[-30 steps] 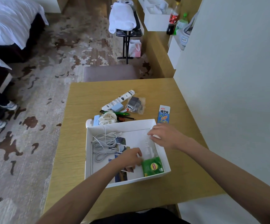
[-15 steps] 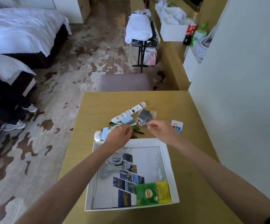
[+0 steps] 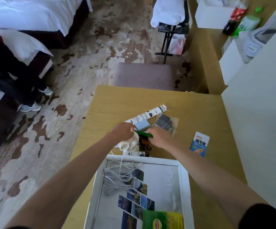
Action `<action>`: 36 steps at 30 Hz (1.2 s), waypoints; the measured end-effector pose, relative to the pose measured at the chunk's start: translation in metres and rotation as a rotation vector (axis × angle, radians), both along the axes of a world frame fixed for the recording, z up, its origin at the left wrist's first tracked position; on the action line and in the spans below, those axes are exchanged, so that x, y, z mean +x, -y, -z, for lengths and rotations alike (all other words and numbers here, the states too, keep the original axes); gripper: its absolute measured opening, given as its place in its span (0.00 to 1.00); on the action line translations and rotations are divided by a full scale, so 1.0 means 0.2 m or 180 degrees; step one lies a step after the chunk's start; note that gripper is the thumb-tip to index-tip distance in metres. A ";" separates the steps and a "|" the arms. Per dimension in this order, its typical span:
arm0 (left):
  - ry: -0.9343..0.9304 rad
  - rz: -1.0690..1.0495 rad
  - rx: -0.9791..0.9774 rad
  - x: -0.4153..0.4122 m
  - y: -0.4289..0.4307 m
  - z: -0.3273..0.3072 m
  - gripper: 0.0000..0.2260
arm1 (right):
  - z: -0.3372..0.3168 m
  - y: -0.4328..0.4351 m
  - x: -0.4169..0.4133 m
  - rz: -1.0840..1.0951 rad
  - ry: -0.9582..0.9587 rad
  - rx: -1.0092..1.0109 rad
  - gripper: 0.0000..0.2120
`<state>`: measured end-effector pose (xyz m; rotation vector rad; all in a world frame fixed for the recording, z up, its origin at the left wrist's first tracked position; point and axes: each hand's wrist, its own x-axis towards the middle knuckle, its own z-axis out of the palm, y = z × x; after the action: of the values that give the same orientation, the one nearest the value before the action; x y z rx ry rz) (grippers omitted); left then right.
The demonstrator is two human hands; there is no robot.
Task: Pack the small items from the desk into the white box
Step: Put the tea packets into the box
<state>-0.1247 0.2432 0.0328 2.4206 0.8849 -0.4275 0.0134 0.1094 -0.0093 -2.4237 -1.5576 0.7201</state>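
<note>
The open white cardboard box (image 3: 185,187) is set at the near edge of the tan wooden desk (image 3: 200,113), with a coiled white cable (image 3: 117,179) and a green-and-yellow tea packet (image 3: 162,220) laid inside. Just beyond its far wall, the left hand (image 3: 124,131) and the right hand (image 3: 158,137) are curled over a green pen (image 3: 143,134); whether anything is gripped cannot be told.

Bare left hand (image 3: 124,131), bare right hand (image 3: 159,138), black sleeve (image 3: 266,217) (short, right arm)

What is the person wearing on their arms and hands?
Nothing on the hands: the left hand and right hand are bare, with no gloves, and no watch shows on either wrist. Both forearms are uncovered. A black sleeve starts high on the right arm.
</note>
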 end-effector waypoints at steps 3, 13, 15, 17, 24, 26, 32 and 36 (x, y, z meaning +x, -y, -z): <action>-0.0152 -0.0042 -0.0078 0.04 -0.08 0.04 0.11 | 0.09 -0.08 0.00 -0.0221 0.0256 -0.0064 0.11; -0.0020 -0.0108 -0.0348 0.12 -0.21 0.15 0.12 | 0.20 -0.10 0.08 -0.0383 0.0019 -0.0188 0.07; 0.0182 -0.0147 -0.0325 0.16 -0.20 0.17 0.11 | 0.19 -0.06 0.11 -0.0280 -0.0034 -0.0239 0.05; 0.0291 -0.0074 -0.0133 0.20 -0.20 0.20 0.10 | 0.17 -0.01 0.14 -0.0127 -0.0035 -0.0228 0.07; -0.0441 0.0811 0.0863 0.37 -0.18 0.31 0.24 | 0.01 0.23 0.23 0.0655 -0.0480 0.0069 0.08; -0.0397 0.0845 0.0997 0.40 -0.16 0.33 0.26 | -0.05 0.28 0.23 0.0881 -0.0608 0.0246 0.08; 0.0409 0.0272 0.0073 0.40 -0.06 0.19 0.20 | -0.25 0.38 0.15 0.1573 -0.1867 0.1211 0.05; 0.1184 -0.0028 -0.0492 0.26 0.04 -0.04 0.15 | -0.41 0.40 0.06 0.1758 -0.2688 0.1726 0.08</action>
<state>-0.0722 0.2357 0.0401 2.2508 0.6719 -0.0343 0.0256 0.0299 0.0723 -1.6582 -0.6014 0.8782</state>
